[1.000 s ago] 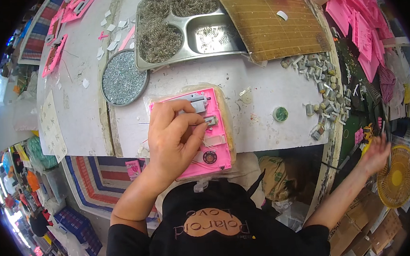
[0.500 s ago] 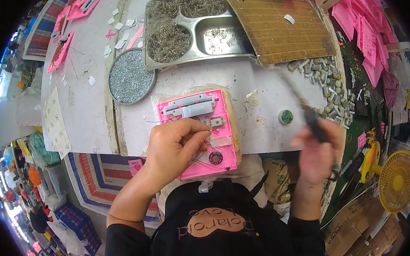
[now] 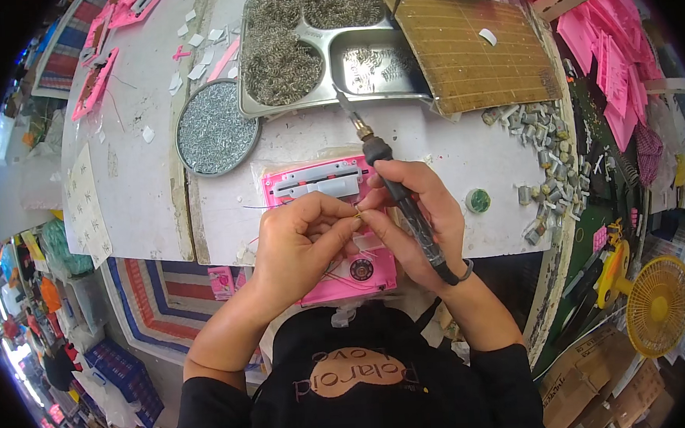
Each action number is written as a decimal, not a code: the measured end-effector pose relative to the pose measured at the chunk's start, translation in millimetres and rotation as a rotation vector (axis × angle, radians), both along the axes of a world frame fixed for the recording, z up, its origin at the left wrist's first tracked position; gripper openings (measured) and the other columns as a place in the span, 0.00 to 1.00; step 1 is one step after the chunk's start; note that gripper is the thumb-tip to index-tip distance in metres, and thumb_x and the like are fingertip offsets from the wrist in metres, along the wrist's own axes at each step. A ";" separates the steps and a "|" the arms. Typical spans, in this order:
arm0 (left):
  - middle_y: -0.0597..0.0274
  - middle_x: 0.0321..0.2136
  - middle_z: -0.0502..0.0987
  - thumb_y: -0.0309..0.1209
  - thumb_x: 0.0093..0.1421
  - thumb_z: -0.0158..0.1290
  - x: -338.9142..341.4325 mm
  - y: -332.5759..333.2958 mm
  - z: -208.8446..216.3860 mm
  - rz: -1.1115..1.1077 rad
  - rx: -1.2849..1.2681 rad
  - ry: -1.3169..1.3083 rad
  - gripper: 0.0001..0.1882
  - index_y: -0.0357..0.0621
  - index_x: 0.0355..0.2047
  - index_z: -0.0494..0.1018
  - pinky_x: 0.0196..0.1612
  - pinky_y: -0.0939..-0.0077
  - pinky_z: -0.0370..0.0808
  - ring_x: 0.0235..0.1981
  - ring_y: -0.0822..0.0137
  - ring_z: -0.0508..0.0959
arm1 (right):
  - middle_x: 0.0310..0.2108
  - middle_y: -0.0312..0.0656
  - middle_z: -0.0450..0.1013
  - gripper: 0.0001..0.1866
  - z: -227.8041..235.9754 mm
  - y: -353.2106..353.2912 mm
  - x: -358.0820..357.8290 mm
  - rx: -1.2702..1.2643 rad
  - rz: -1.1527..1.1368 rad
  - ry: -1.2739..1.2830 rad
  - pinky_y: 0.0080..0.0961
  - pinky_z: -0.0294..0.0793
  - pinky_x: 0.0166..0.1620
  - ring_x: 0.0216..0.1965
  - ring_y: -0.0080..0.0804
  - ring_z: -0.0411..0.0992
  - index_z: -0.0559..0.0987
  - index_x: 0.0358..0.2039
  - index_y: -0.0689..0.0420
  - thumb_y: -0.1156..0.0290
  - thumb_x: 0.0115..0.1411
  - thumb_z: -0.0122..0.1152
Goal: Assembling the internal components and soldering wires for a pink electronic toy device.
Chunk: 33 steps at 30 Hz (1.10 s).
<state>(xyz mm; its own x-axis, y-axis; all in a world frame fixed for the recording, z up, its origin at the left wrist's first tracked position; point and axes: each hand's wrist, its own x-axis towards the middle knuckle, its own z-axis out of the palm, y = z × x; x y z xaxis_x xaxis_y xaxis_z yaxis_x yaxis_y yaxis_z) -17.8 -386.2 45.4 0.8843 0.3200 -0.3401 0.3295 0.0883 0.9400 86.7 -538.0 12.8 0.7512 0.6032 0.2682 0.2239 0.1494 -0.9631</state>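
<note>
under the left hand [image 3: 306, 240] and the right hand [image 3: 421, 217], at the near edge of the white counter [image 3: 440, 137]: a flat pink plastic panel [image 3: 387, 277], partly covered. at the left, pinching a thin yellowish wire end [image 3: 358, 211] between thumb and forefinger; at the right, meeting it with narrowed fingertips while also holding a black-handled soldering iron [image 3: 402, 195], metal tip aimed ahead and apart from the wire. fitted in place, judging by what shows: a long grey plastic slider [image 3: 317, 182] just beyond the hands and a black round speaker [image 3: 361, 268] on the near side. probably unfinished: the thin pale wires [image 3: 333, 273] beside the speaker, seemingly loose, and the pinched end, not visibly joined to the panel. hidden beneath the fingers, the panel's middle; cannot tell what is connected there. farther ahead, a silver steel compartment tray [image 3: 324, 39] of coiled metal springs [image 3: 280, 70]; well to the right, small silvery metal motors [image 3: 543, 152], heaped.
</note>
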 end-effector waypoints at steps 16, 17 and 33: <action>0.60 0.34 0.79 0.23 0.57 0.65 -3.9 -4.6 -9.3 -0.088 0.730 -0.252 0.07 0.40 0.36 0.80 0.34 0.71 0.75 0.31 0.63 0.79 | 0.36 0.42 0.75 0.27 8.0 -27.2 15.0 -0.132 -0.093 -0.426 0.25 0.74 0.35 0.32 0.29 0.74 0.77 0.53 0.59 0.82 0.52 0.76; 0.59 0.37 0.77 0.22 0.55 0.66 -0.7 -3.7 -4.4 -0.094 0.885 -0.304 0.08 0.40 0.35 0.80 0.37 0.70 0.74 0.33 0.62 0.78 | 0.32 0.40 0.73 0.24 6.8 -41.0 18.3 -0.062 -0.129 -0.354 0.24 0.69 0.33 0.30 0.27 0.70 0.78 0.50 0.59 0.80 0.53 0.77; 0.67 0.42 0.74 0.27 0.47 0.67 6.2 -7.0 -19.0 -0.130 1.067 -0.323 0.10 0.49 0.31 0.80 0.48 0.60 0.62 0.44 0.59 0.71 | 0.25 0.33 0.67 0.12 22.3 -95.9 -3.4 -0.218 0.005 0.081 0.19 0.56 0.30 0.25 0.19 0.59 0.76 0.40 0.63 0.72 0.60 0.68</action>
